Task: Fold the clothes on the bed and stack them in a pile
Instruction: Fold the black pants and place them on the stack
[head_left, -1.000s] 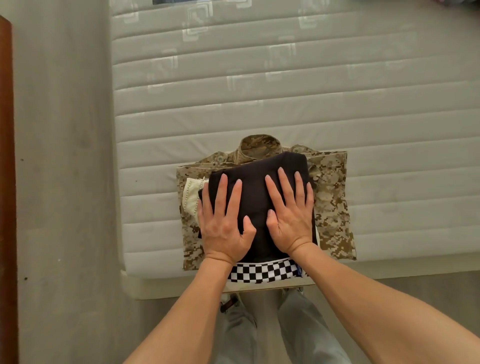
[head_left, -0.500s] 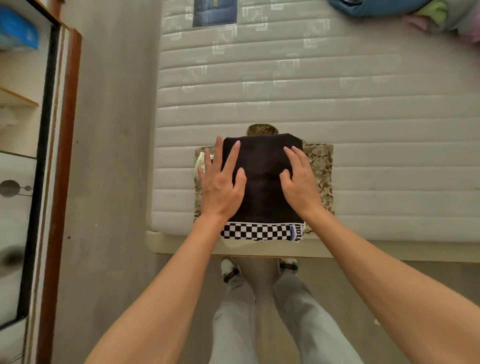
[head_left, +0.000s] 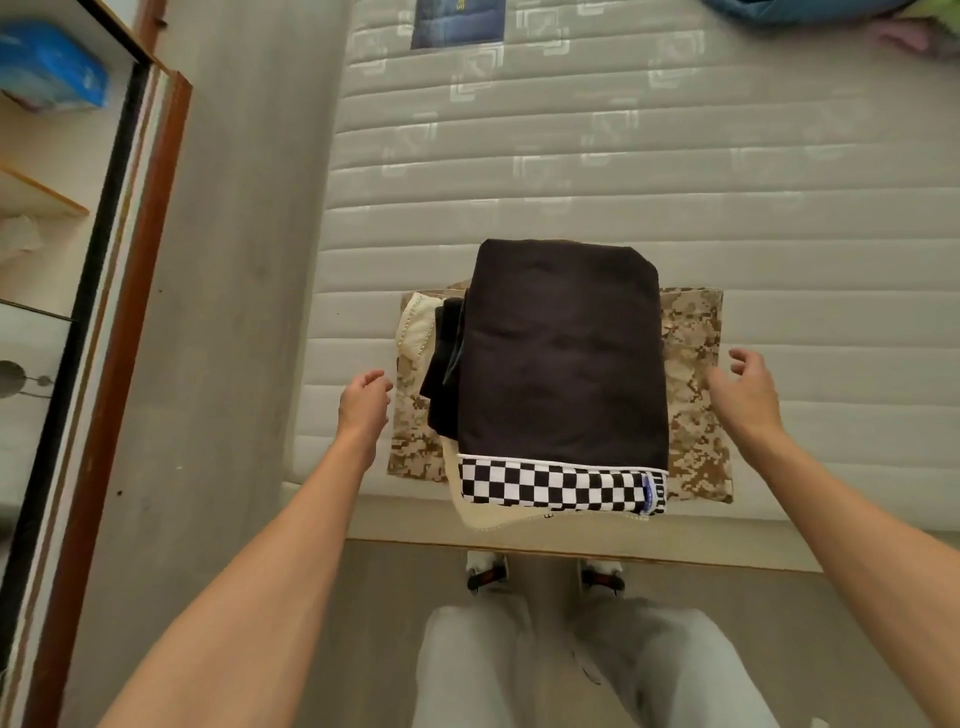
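A pile of folded clothes sits at the near edge of the mattress (head_left: 571, 156). On top lies a folded black garment (head_left: 563, 353) with a black-and-white checkered band (head_left: 550, 486) along its near edge. Under it are a cream piece (head_left: 415, 327) and, at the bottom, a folded camouflage shirt (head_left: 696, 395). My left hand (head_left: 363, 402) hovers just left of the pile, fingers loosely curled, holding nothing. My right hand (head_left: 745, 389) hovers over the camouflage shirt's right edge, fingers apart and empty.
A wooden-framed cabinet (head_left: 104, 312) with shelves stands along the left, across a strip of grey floor. A blue folded item (head_left: 460, 21) lies at the far side of the mattress, and more coloured fabric (head_left: 810, 10) at the far right corner. My legs stand at the bed's foot.
Both hands have lifted off the black garment and moved outward to the two sides of the pile. The view has come closer to the pile.
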